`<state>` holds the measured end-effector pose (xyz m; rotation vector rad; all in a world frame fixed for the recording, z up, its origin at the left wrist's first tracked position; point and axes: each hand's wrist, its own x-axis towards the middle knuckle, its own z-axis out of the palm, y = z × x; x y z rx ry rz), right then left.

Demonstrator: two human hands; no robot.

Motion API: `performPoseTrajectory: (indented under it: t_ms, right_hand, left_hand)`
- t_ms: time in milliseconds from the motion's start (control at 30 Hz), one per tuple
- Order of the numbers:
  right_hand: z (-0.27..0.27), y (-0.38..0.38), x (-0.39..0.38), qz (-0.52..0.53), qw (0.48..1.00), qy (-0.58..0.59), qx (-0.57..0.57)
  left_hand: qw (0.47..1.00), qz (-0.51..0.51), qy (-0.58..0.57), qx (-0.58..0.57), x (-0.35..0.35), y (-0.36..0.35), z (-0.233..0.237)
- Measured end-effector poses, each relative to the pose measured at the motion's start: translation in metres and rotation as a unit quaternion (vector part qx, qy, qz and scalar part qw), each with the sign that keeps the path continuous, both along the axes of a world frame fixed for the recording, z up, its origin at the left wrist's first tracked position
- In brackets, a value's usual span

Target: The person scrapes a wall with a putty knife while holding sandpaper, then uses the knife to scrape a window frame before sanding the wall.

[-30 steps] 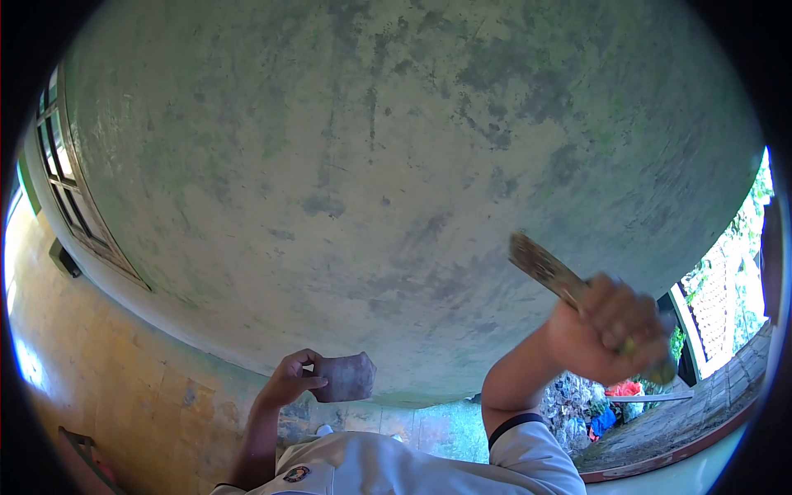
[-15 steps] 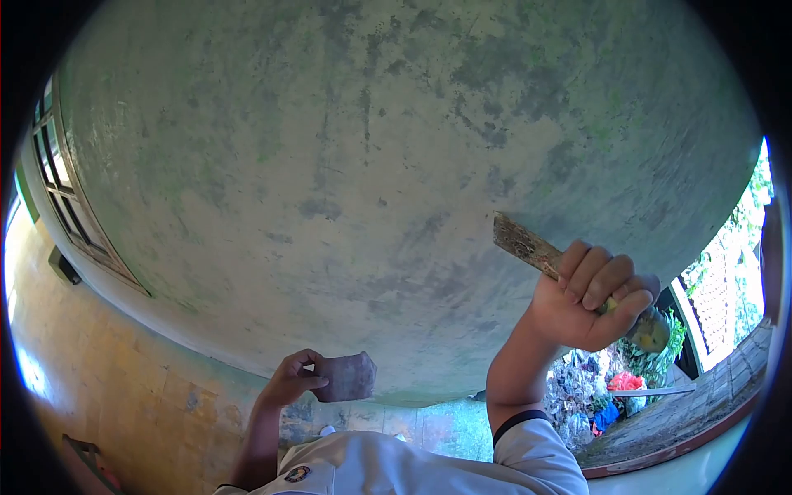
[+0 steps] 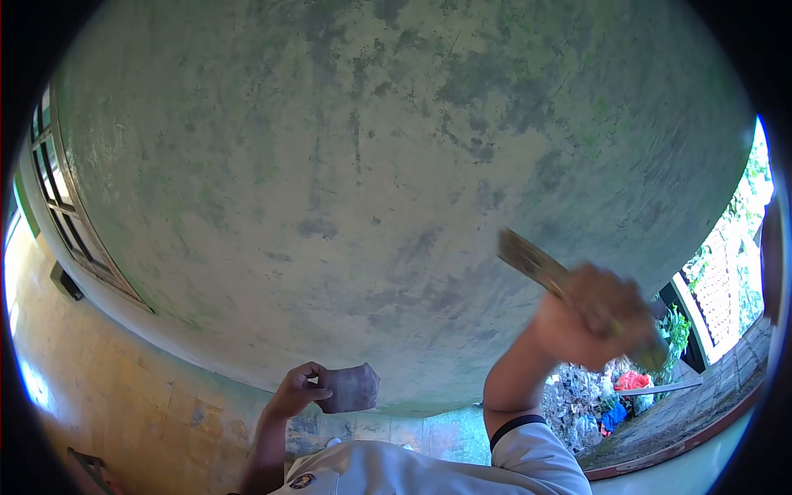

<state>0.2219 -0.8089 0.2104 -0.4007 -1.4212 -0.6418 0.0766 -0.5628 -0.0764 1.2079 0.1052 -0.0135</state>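
My right hand (image 3: pixel 596 318), blurred by motion, is closed round a scraper. The scraper (image 3: pixel 532 257) has a flat, stained brown blade that points up and left in front of the wall (image 3: pixel 355 206). Its rounded yellowish end shows below my fist. Lower down, my left hand (image 3: pixel 299 391) pinches a bent piece of grey-purple sandpaper (image 3: pixel 350 389) by its left edge, between thumb and fingers. The wall surface carries patchy pale filler, dark grey blotches and green tints.
A framed window (image 3: pixel 70 206) is set in the wall at the left. Yellowish worn tiles (image 3: pixel 157 363) cover the floor. To the right, a ledge (image 3: pixel 685 412) runs beside a heap of litter (image 3: pixel 573 396) with red and blue bits, near green plants (image 3: pixel 678 334).
My right hand has shifted slightly down with the scraper, whose tip moved down and a little right. My left hand and the sandpaper sit slightly lower in view.
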Motion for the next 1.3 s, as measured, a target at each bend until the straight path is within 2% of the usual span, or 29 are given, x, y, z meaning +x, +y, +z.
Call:
performPoseTrajectory:
  t_ms: [33,67,100,167,200,233,300,333,367,433,467,500,567,600,733,800,900,933,967,1033,1100,1167,1300]
  right_hand:
    - [-0.002,0.007,0.005,-0.036,0.998,0.035,-0.023]
    - [0.001,0.008,0.005,-0.025,0.996,0.043,-0.073]
    - [0.001,0.006,0.002,-0.026,0.996,0.043,-0.071]
    - [-0.002,-0.004,-0.008,-0.030,0.999,0.019,0.016]
    - [0.004,-0.015,-0.012,-0.008,0.999,-0.037,0.008]
    - [0.002,-0.011,-0.008,-0.006,0.999,-0.038,0.009]
    - [-0.006,0.005,0.007,-0.063,0.998,0.026,-0.001]
    - [-0.005,0.011,0.011,-0.016,0.999,0.032,-0.039]
    - [-0.005,0.007,0.009,-0.017,0.999,0.032,-0.037]
    - [-0.005,-0.007,-0.001,-0.044,0.999,0.014,-0.008]
    - [-0.002,-0.012,-0.009,0.003,0.999,-0.015,0.038]
    - [-0.004,-0.011,-0.006,0.004,0.999,-0.017,0.040]
    - [-0.012,-0.006,0.002,-0.082,0.992,0.049,0.081]
    - [-0.002,0.001,0.004,-0.064,0.998,0.018,-0.006]
    - [0.005,-0.010,-0.013,-0.080,0.995,0.050,-0.013]
    - [0.007,-0.026,-0.022,-0.026,0.998,-0.012,0.048]
    - [0.004,-0.022,-0.016,-0.051,0.998,-0.006,0.044]
    - [-0.008,-0.003,0.003,0.116,0.989,0.059,0.069]
    - [-0.013,-0.001,0.008,0.115,0.989,0.059,0.072]
    - [-0.002,0.013,0.000,0.006,0.991,0.133,0.015]
    - [0.000,-0.009,-0.010,-0.038,0.998,0.015,0.049]
    - [-0.004,-0.006,-0.006,-0.077,0.995,0.013,0.062]
    - [-0.003,0.004,-0.003,-0.018,0.997,0.074,0.004]
  left_hand:
    - [1.000,-0.001,0.002,0.002,-0.001,0.001,-0.002]
    - [1.000,-0.003,-0.005,0.019,-0.001,0.002,-0.006]
    - [0.999,-0.004,-0.016,0.036,0.000,0.004,-0.009]
    - [1.000,0.001,-0.014,0.024,-0.001,0.004,-0.011]
    - [1.000,0.006,-0.013,0.010,0.000,0.004,-0.011]
    - [1.000,0.008,-0.014,0.010,0.001,0.005,-0.011]
    - [0.999,0.002,-0.026,0.019,-0.001,0.007,-0.011]
    - [0.999,0.000,-0.024,0.021,-0.003,0.007,-0.011]
    - [0.999,0.001,-0.026,0.024,-0.002,0.007,-0.010]
    - [0.999,0.003,-0.031,0.031,-0.002,0.007,-0.011]
    - [0.999,0.009,-0.024,0.026,-0.003,0.008,-0.012]
    - [1.000,0.015,-0.018,0.019,-0.003,0.008,-0.013]
    - [1.000,0.011,-0.019,0.018,-0.002,0.007,-0.012]
    - [1.000,0.005,-0.019,0.015,-0.003,0.007,-0.012]
    - [0.999,0.006,-0.031,0.030,-0.001,0.006,-0.010]
    - [0.999,0.014,-0.018,0.026,-0.001,0.006,-0.011]
    - [1.000,0.000,-0.014,0.007,-0.002,0.009,-0.014]
    - [1.000,-0.001,-0.014,0.009,-0.002,0.008,-0.014]
    - [1.000,-0.005,-0.017,0.018,-0.002,0.008,-0.013]
    - [0.999,-0.007,-0.023,0.034,-0.003,0.011,-0.011]
    - [1.000,-0.010,-0.002,0.008,-0.003,0.012,-0.011]
    - [1.000,0.004,0.005,0.020,-0.003,0.011,-0.009]
    - [0.999,-0.007,-0.001,0.031,-0.005,0.012,-0.012]
